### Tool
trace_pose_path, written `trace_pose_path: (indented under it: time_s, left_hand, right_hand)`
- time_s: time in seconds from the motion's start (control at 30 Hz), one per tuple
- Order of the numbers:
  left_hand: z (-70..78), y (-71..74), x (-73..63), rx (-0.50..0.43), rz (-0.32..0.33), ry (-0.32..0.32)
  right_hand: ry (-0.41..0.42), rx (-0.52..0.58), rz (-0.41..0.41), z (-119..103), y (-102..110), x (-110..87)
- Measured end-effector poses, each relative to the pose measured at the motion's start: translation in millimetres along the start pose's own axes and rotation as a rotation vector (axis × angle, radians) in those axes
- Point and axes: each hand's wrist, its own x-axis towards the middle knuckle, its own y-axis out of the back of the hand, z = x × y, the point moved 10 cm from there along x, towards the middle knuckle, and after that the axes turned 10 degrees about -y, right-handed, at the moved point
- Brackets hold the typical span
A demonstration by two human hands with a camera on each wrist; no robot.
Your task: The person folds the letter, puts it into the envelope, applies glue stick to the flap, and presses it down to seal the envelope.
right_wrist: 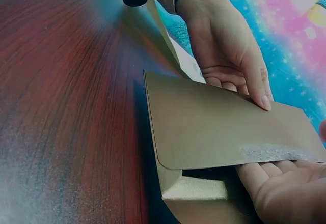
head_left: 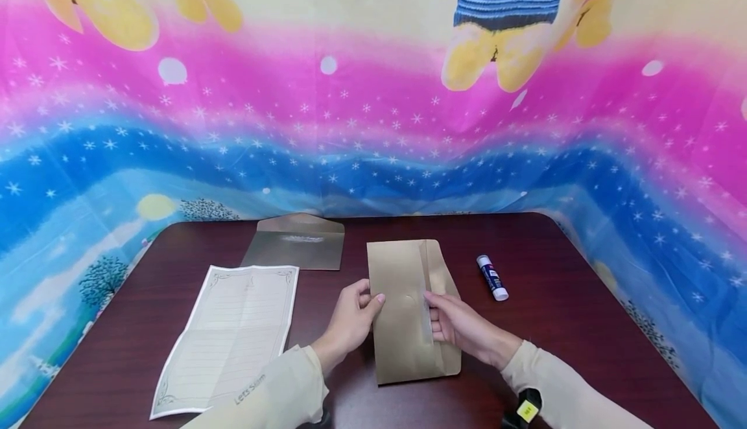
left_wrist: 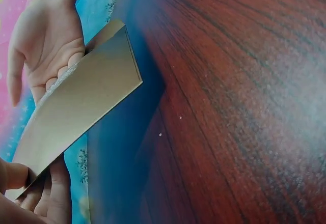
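Observation:
A gold-brown envelope [head_left: 399,312] is held up over the table, its flap [head_left: 446,286] unfolded toward the right. My left hand [head_left: 349,319] pinches its left long edge, thumb on the near face and fingers behind. At the opposite edge, my right hand [head_left: 467,328] grips the panel by the mouth, with fingers tucked into the opening [right_wrist: 229,183] and the thumb outside. A whitish, rough streak [right_wrist: 272,152] runs along that edge beside the right fingers. The left wrist view also shows the envelope [left_wrist: 81,96] between both hands. Its contents, if any, are hidden.
To the right lies a glue stick [head_left: 492,278] with a white cap. A creased, lined letter sheet [head_left: 233,332] with an ornate border lies at left, partly under my left sleeve. Behind it rests a second envelope [head_left: 297,251], flap raised. A patterned cloth [head_left: 373,124] hangs behind the table.

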Motion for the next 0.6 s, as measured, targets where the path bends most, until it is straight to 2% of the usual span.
trace_pose_path:
  time_s: [0.1, 0.33, 0.47, 0.6]
  left_hand:
    - [-0.5, 1.4, 0.3, -0.010, 0.022, 0.001]
    - [-2.0, 4.6, 0.1, -0.010, 0.071, 0.016]
    - [-3.8, 6.4, 0.7, -0.019, 0.091, 0.017]
    - [-5.2, 9.1, 1.2, -0.021, 0.114, 0.013]
  right_hand:
    - [0.007, -0.047, 0.045, -1, 3, -1.2]
    - [0.055, -0.247, 0.315, -9, 16, -9.5]
    - [0.115, -0.342, 0.429, -19, 19, -15.5]
    - [0.173, -0.394, 0.502, -26, 22, -21.5]
